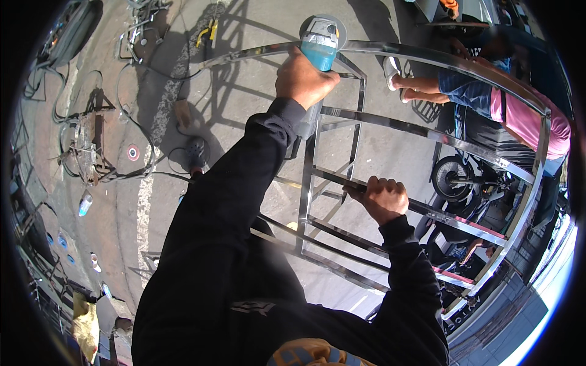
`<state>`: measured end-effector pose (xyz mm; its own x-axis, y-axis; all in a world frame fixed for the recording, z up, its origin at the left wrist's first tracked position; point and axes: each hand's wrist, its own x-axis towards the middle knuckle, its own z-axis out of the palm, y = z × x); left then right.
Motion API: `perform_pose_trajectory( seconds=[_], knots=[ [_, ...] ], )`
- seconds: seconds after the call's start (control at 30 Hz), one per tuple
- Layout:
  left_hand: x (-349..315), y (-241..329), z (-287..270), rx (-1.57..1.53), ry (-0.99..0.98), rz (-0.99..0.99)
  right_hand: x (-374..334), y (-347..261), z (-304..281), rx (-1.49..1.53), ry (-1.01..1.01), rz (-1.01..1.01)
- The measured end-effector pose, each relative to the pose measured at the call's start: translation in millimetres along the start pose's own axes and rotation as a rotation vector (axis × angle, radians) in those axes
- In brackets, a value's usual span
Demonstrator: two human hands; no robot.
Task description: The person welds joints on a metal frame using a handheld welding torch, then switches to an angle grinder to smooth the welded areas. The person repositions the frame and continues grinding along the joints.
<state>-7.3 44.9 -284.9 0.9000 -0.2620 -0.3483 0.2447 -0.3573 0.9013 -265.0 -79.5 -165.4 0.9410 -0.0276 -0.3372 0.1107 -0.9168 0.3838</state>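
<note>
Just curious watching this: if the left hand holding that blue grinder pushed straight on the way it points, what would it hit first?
Most likely the shiny top rail of the steel frame: the left hand aims the blue grinder up at it. Depth is hard to judge; the disc may already touch.

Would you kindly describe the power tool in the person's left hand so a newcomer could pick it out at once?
Start at the big shiny steel frame filling the middle of the view. At its curved top rail, the left hand is closed around an angle grinder. It is the only turquoise and grey thing there, with a round guard at its far end.
</note>
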Motion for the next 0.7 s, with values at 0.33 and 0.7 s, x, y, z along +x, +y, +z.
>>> perform_pose_trajectory(
  seconds=[0.33, 0.7],
  knots=[
    [4.6, -6.2, -9.3, 0.037, -0.034, -0.045, 1.7, -1.3, 1.1, -0.01, 0.071, -0.032],
    [-10.7, 41.9, 10.0, 0.127, -0.052, 0.106, 1.7, -0.9, 3.4, 0.008, 0.105, -0.032]
  ],
)
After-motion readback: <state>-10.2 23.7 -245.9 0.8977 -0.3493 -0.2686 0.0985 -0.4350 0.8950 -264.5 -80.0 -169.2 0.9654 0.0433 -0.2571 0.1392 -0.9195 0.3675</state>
